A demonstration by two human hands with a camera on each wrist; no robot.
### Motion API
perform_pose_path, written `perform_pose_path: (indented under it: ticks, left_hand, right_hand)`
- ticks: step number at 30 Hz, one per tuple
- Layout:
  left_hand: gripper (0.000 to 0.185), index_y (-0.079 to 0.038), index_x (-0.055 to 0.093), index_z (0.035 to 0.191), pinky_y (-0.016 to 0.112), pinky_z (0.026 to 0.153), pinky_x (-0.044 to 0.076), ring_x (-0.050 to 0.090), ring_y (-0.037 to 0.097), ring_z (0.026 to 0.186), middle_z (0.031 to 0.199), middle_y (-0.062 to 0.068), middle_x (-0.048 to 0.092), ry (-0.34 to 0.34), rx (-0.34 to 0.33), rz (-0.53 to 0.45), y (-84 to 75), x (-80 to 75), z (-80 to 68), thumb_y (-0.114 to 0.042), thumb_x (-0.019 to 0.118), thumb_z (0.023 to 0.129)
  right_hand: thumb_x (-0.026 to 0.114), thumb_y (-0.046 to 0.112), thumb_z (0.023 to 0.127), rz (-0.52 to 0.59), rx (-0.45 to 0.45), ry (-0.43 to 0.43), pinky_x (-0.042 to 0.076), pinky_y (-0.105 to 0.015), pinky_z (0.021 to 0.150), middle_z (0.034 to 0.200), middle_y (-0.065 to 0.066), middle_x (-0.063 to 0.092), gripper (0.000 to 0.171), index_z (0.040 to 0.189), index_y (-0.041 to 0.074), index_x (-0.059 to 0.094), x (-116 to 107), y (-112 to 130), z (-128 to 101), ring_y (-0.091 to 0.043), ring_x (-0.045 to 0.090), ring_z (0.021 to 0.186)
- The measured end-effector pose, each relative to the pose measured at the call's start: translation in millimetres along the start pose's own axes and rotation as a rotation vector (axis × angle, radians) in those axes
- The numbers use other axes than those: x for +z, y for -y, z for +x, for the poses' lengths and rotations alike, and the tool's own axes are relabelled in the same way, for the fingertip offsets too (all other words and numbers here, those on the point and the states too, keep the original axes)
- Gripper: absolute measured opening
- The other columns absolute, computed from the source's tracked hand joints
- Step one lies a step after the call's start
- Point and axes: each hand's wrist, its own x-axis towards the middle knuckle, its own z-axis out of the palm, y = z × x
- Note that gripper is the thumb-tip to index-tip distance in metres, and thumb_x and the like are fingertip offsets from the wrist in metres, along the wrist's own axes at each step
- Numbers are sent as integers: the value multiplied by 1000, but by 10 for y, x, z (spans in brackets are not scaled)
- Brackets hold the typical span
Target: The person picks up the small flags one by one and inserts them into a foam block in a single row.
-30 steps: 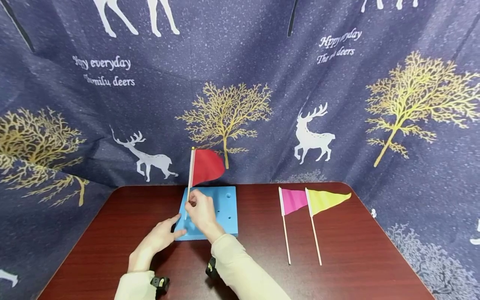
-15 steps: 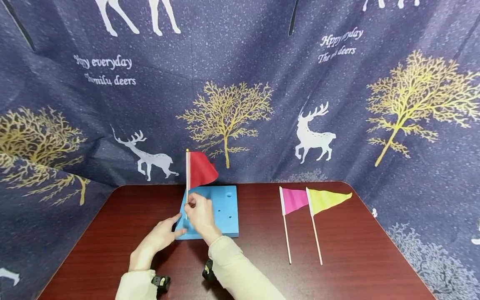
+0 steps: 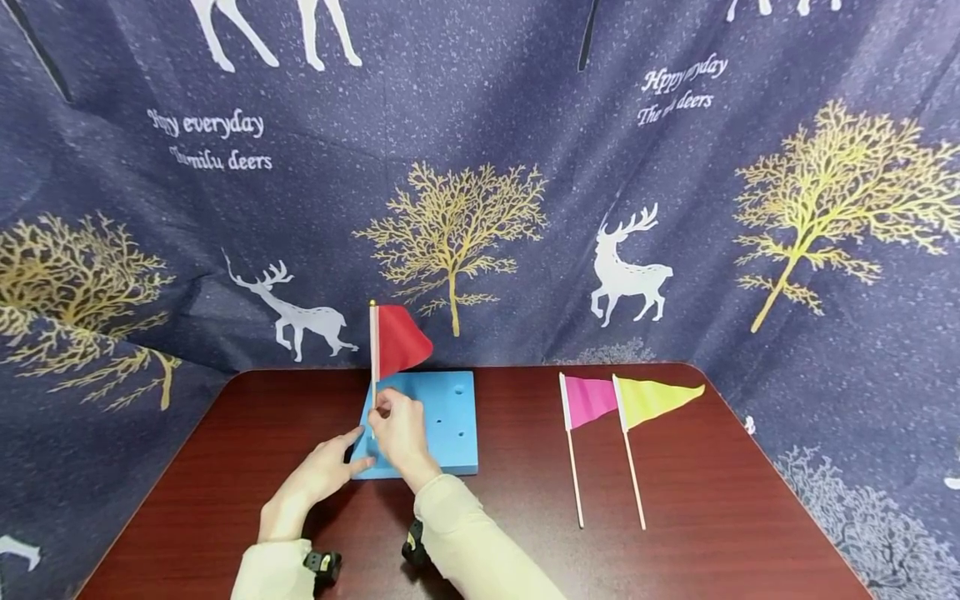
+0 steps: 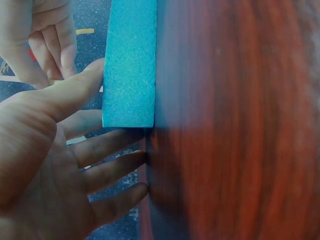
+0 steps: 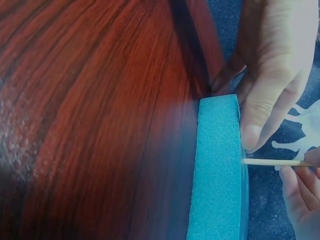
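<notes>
R hand (image 3: pixel 401 429) pinches the thin wooden stick of the red fabric flag (image 3: pixel 400 340), upright w/ its end in the blue foam block (image 3: pixel 450 425). L hand (image 3: pixel 318 475), fingers straight, presses the block's front-left corner, near the dark wood table's (image 3: pixel 712 517) back edge.

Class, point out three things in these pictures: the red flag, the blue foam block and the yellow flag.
red flag (image 3: pixel 399 340), head view, middle of the cloth.
blue foam block (image 3: pixel 452 421), head view, bare top face beside the holes.
yellow flag (image 3: pixel 651 400), head view, middle of the cloth.
</notes>
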Motion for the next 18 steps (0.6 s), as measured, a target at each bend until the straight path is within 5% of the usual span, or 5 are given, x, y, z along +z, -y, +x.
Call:
perform_pose_path:
  ticks: [18]
  left_hand:
    - [72, 7, 40, 145, 59, 101, 37, 43, 46, 129, 141, 29, 46, -6, -12, -7, 6, -2, -7, -33, 69, 92]
  right_hand:
    - [72, 6, 87, -7, 7, -11, 48, -17, 60, 79, 6, 67, 5, 87, 12, 72, 40, 5, 17, -6, 59, 70]
